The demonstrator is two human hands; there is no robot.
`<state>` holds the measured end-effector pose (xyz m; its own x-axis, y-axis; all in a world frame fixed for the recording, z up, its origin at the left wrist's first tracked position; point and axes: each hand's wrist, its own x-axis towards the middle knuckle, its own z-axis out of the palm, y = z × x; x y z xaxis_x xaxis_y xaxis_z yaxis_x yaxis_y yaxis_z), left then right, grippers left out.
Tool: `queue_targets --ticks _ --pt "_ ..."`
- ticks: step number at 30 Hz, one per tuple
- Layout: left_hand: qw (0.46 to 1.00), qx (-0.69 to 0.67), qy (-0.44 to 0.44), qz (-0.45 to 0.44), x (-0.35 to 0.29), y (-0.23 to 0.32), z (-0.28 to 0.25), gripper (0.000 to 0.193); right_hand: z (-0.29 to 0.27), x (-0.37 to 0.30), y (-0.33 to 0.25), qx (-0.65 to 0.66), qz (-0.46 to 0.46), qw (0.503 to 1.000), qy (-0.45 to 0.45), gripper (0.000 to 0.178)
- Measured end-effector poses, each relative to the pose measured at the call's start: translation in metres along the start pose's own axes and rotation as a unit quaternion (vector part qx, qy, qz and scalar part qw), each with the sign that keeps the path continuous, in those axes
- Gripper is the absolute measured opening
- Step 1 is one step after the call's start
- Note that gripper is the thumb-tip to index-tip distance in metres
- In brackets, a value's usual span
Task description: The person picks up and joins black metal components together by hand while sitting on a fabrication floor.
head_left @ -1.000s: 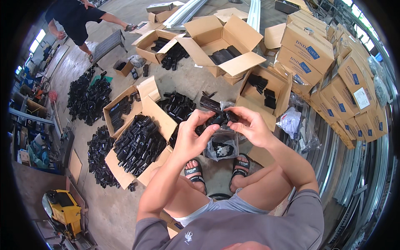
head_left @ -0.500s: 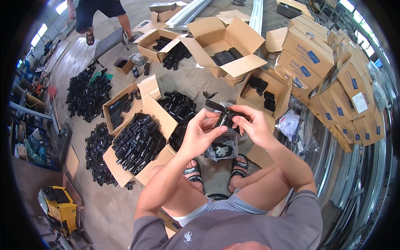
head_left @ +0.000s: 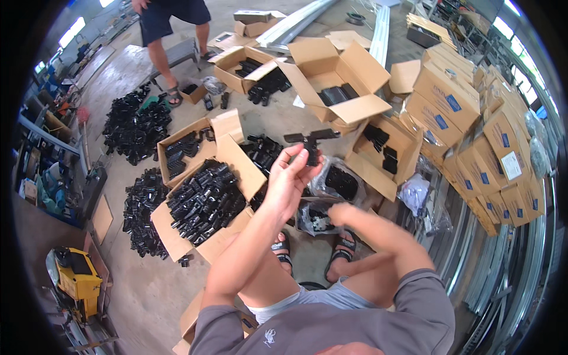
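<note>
My left hand (head_left: 292, 175) is raised in front of me, its fingers closed round a black hinged-looking part (head_left: 311, 142) with two arms spreading out at the top. My right hand (head_left: 341, 213) is lower, at the edge of a small plastic-lined container (head_left: 305, 216) of little dark and pale pieces. Its fingers are blurred and partly hidden, so their grip does not show. Just beyond it, a second clear plastic bag (head_left: 320, 186) holds small black pieces.
To the left, an open carton (head_left: 161, 220) is heaped with black parts, beside loose piles (head_left: 137, 127) on the floor. More open boxes (head_left: 378, 86) stand ahead. Stacked cartons (head_left: 447, 97) and metal profiles (head_left: 473, 269) line the right. Another person's legs (head_left: 158, 56) are at far left.
My right hand has left the black part and dropped to the plastic-lined container. My left hand still holds the part. The other person has stepped nearer, and the view has shifted.
</note>
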<state>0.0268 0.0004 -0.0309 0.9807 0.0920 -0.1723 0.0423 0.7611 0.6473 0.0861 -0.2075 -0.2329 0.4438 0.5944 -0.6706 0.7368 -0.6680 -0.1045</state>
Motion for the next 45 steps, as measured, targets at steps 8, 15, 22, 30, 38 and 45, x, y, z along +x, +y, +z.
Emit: queue_targets --ticks 8,15,22,30,38,45 --pt "1.0 -0.022 0.02 -0.007 -0.007 0.002 0.003 0.02 0.12 0.085 -0.042 0.258 0.25 0.928 0.097 0.032" --pt "0.999 -0.048 0.015 0.002 -0.003 0.01 0.001 0.022 0.125 0.09 -0.032 0.236 0.21 0.946 0.069 0.031" --pt "0.999 -0.039 0.014 0.002 -0.004 0.008 0.007 0.021 0.119 0.097 -0.025 0.213 0.165 0.963 0.003 0.035" --pt "0.999 -0.028 0.015 -0.001 -0.003 0.007 0.006 0.021 0.119 0.087 -0.033 0.205 0.183 0.961 0.007 0.033" --pt "0.999 -0.041 0.022 0.005 0.002 0.001 0.006 0.02 0.112 0.079 -0.024 0.216 0.128 0.968 0.012 0.034" --pt "0.998 -0.05 0.03 -0.003 0.003 -0.005 0.005 0.018 0.119 0.083 -0.031 0.198 0.16 0.967 0.024 0.034"
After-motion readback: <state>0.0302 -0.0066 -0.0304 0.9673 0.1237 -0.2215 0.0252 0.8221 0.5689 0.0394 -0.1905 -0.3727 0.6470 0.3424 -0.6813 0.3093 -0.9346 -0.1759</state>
